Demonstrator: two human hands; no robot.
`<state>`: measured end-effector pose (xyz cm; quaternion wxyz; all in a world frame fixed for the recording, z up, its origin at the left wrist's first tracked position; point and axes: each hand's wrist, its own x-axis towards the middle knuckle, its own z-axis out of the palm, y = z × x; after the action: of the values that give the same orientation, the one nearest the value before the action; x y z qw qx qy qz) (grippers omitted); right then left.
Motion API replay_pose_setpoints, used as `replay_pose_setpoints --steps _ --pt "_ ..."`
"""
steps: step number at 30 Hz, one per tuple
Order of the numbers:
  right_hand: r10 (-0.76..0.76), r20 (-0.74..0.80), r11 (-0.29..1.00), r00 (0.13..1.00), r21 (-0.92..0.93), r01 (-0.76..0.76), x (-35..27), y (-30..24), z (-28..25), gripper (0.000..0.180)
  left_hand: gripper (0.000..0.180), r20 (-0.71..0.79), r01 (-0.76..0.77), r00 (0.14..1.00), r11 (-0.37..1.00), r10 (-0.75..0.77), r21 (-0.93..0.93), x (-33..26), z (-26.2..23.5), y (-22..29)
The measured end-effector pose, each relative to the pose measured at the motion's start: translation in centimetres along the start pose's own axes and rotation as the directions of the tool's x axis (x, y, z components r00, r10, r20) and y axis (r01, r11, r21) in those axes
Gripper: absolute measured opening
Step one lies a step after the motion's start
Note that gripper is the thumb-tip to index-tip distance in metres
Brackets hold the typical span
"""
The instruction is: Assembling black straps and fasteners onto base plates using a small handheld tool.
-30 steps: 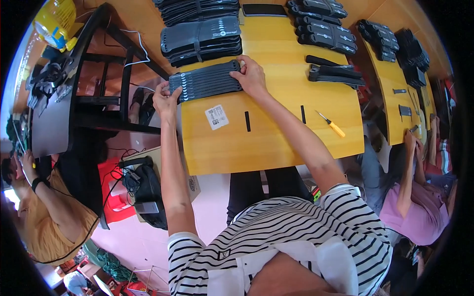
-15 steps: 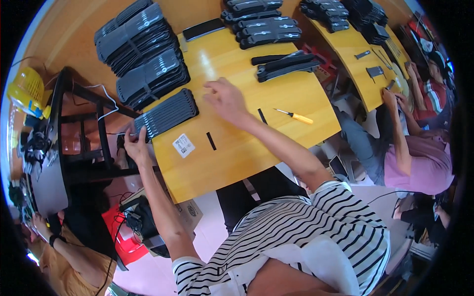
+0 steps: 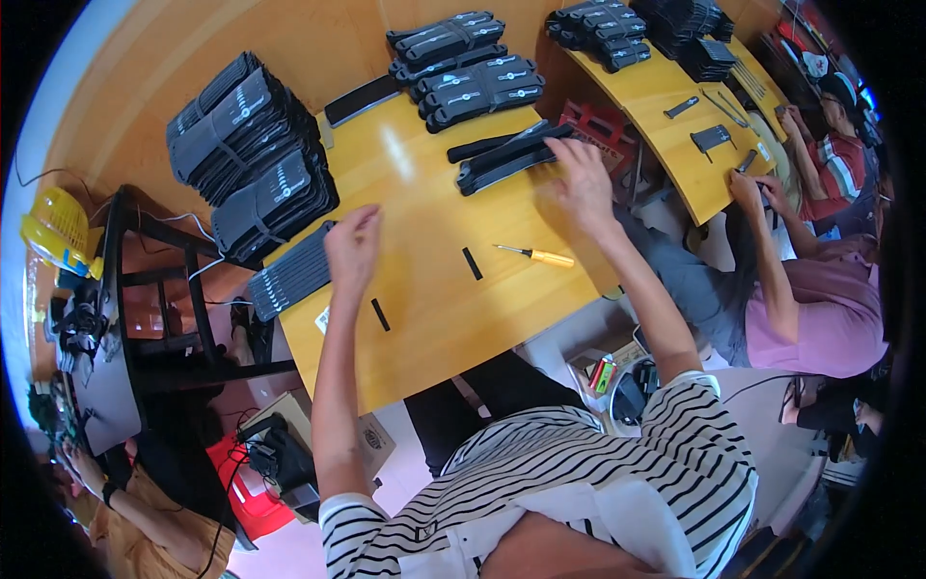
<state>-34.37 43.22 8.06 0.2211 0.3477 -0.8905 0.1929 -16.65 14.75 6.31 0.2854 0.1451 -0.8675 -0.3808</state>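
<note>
Flat ribbed stack of black strips (image 3: 292,274) at left of yellow wooden counter (image 3: 434,314). Left hand (image 3: 354,249) beside it, fingers curled; hold cannot be told. Farther right, long black strap bundle (image 3: 509,162), beyond yellow-handled screwdriver (image 3: 548,258). Right hand (image 3: 585,188) at bundle's right end, fingers half open; grip unclear.

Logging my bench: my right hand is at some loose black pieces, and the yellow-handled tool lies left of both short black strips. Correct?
Not quite: the head view shows the yellow-handled tool right of both short black strips. Your right hand is at the loose black pieces.
</note>
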Motion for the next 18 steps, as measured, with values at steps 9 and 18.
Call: replay_pose_setpoints --steps 9,18 --pt "-0.215 0.165 0.976 0.963 0.01 0.216 2.3 0.1 5.9 0.056 0.04 0.301 -0.345 0.905 0.932 0.299 0.113 7.7 12.5 2.5" --pt "-0.373 0.024 0.927 0.928 0.039 0.372 0.0 1.3 4.8 0.046 0.043 0.637 -0.268 0.766 0.943 0.085 0.196 8.8 16.0 4.4"
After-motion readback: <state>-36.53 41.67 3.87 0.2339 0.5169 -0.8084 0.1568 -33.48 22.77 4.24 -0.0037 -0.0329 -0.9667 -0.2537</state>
